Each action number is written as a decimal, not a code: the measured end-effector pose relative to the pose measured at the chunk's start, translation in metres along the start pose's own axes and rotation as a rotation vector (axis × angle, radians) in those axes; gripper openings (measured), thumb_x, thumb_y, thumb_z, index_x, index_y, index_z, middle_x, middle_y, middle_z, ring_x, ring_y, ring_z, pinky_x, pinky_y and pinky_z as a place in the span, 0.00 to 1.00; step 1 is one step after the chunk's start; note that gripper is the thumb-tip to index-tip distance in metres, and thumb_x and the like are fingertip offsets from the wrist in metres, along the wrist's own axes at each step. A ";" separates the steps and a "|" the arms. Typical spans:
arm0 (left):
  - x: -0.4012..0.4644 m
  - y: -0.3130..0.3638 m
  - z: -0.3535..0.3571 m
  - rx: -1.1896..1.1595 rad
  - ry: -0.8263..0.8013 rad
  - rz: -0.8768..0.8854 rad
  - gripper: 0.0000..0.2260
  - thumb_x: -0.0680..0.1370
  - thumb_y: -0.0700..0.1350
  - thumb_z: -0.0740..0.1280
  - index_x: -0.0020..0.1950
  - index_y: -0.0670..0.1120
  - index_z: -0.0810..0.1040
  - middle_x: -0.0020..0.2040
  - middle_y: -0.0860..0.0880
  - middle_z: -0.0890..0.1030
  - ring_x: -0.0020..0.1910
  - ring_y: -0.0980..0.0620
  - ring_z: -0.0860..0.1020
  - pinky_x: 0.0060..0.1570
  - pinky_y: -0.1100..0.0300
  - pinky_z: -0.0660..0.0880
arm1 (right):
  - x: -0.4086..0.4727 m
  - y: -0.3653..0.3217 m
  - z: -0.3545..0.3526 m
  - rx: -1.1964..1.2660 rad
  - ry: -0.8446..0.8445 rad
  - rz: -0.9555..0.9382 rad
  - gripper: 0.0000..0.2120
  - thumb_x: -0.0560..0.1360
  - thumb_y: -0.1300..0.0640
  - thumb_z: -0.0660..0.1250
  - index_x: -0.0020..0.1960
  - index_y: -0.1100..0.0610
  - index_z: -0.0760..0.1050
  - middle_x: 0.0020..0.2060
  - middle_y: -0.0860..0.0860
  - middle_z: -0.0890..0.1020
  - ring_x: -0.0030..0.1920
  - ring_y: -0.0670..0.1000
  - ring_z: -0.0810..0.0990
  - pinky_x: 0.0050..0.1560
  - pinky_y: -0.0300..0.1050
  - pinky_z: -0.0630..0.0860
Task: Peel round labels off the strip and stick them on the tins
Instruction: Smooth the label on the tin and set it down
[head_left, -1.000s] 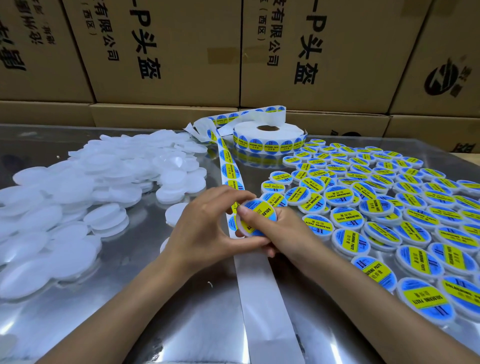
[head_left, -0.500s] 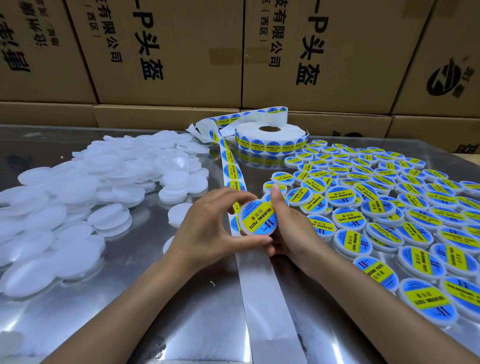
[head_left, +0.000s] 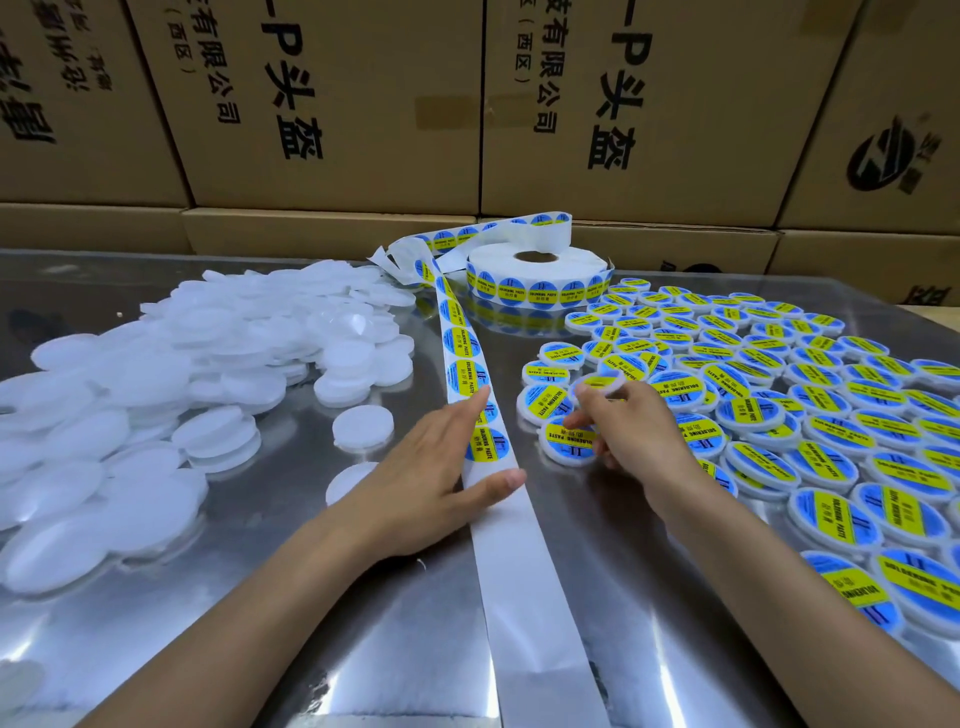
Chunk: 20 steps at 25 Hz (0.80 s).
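A label strip (head_left: 460, 371) runs from the roll (head_left: 535, 275) toward me, with blue-and-yellow round labels on its far part and bare white backing (head_left: 519, 571) nearer. My left hand (head_left: 431, 467) lies flat on the strip, fingers straight, thumb on the backing just below the last label. My right hand (head_left: 634, 436) pinches a labelled tin (head_left: 605, 383), blurred, just above the near-left edge of the labelled tins (head_left: 779, 410). Plain white tins (head_left: 208, 364) are heaped on the left.
The table is shiny metal (head_left: 363, 623). Two loose white tins (head_left: 363, 426) lie between the heap and the strip. Cardboard boxes (head_left: 363, 104) form a wall along the far edge. Labelled tins cover the right side up to the table's edge.
Both hands held the tin over the strip before. My left hand has let go and dropped flat onto the strip. My right hand has carried the labelled tin right, to the labelled group.
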<state>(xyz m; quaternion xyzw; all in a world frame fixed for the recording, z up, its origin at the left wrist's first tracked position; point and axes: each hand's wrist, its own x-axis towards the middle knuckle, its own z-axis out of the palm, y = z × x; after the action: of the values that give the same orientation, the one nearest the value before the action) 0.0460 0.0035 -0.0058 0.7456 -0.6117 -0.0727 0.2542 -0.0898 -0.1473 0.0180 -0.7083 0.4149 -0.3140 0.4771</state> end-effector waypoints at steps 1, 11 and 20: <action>0.001 0.000 0.000 -0.035 0.018 -0.004 0.42 0.67 0.72 0.50 0.77 0.55 0.46 0.76 0.55 0.56 0.74 0.59 0.53 0.71 0.65 0.51 | 0.002 0.002 -0.001 0.024 -0.004 0.040 0.07 0.78 0.53 0.63 0.47 0.57 0.69 0.34 0.46 0.83 0.21 0.43 0.71 0.27 0.40 0.67; -0.006 -0.001 -0.030 0.324 0.207 0.005 0.28 0.66 0.70 0.66 0.62 0.59 0.68 0.51 0.59 0.71 0.51 0.56 0.72 0.43 0.57 0.69 | -0.013 0.002 0.012 -0.217 -0.007 -0.343 0.07 0.75 0.56 0.65 0.51 0.47 0.76 0.35 0.44 0.82 0.36 0.47 0.78 0.40 0.45 0.73; -0.010 -0.006 -0.033 0.230 -0.020 -0.095 0.14 0.75 0.49 0.61 0.59 0.63 0.72 0.32 0.58 0.72 0.37 0.56 0.71 0.34 0.62 0.65 | -0.022 0.002 0.020 -0.519 -0.158 -0.570 0.07 0.75 0.53 0.65 0.52 0.47 0.77 0.42 0.38 0.81 0.46 0.44 0.77 0.49 0.45 0.74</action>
<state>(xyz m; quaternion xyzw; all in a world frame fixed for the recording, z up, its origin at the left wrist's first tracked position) 0.0623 0.0229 0.0177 0.7972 -0.5825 -0.0211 0.1572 -0.0839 -0.1200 0.0077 -0.9142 0.2293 -0.2630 0.2063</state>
